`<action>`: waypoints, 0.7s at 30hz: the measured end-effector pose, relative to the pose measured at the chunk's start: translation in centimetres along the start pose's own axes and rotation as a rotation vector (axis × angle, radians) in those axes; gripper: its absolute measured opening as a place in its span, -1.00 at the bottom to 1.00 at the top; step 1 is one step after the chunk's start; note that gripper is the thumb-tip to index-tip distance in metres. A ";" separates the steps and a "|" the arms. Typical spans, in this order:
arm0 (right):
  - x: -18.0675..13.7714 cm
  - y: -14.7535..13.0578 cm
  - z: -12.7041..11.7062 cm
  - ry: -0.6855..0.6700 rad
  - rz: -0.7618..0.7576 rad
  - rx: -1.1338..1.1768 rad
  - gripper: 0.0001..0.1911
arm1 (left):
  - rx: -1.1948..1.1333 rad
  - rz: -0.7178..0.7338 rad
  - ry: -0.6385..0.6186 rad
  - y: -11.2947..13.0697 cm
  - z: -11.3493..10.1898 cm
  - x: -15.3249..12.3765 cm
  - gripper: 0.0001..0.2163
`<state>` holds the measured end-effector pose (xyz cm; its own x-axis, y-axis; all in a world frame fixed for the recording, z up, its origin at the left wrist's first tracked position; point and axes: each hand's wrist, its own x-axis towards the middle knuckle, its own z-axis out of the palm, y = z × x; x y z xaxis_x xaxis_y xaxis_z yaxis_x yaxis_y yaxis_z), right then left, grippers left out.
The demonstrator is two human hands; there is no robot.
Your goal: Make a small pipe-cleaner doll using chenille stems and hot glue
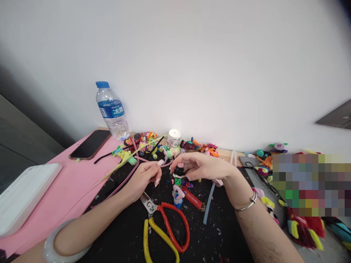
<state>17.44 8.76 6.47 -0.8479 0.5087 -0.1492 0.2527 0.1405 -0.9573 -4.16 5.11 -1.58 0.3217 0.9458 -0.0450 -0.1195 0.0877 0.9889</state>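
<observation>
My left hand (145,179) is closed, thumb and index finger pressed together beside a pink pipe cleaner (142,159); whatever is between the fingertips is too small to make out. My right hand (203,166) curves from above around a small pipe-cleaner figure (178,179) with a black top and green middle, its fingers on one side and thumb on the other. Just in front of that figure lies a pink-and-blue fuzzy piece (178,196). A red printed tag (193,199) is close by. Scissors (150,208) with one red and one yellow handle rest below my left hand.
Fuzzy figures (126,155) and a white cup-like container (174,138) line the wall. A water bottle (112,109), a phone (90,144) and a white case (29,197) stand left. A pale strip (210,204) and more fuzzy pieces (304,228) are right.
</observation>
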 end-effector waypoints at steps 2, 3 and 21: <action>-0.1 -0.2 -0.1 0.001 -0.020 -0.049 -0.49 | 0.025 0.005 0.004 -0.1 0.0 0.0 -0.59; -0.1 -0.3 -0.1 0.005 -0.031 -0.078 -0.49 | 0.022 0.005 0.013 -0.1 -0.1 0.0 -0.61; -0.7 -0.6 -0.7 0.003 0.027 -0.265 -0.51 | -0.091 0.020 -0.010 0.5 0.2 -0.2 -0.87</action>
<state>18.19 8.90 7.29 -0.8378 0.5179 -0.1729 0.3892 0.3444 -0.8543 -4.10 4.95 -1.07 0.3277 0.9445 -0.0232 -0.2105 0.0969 0.9728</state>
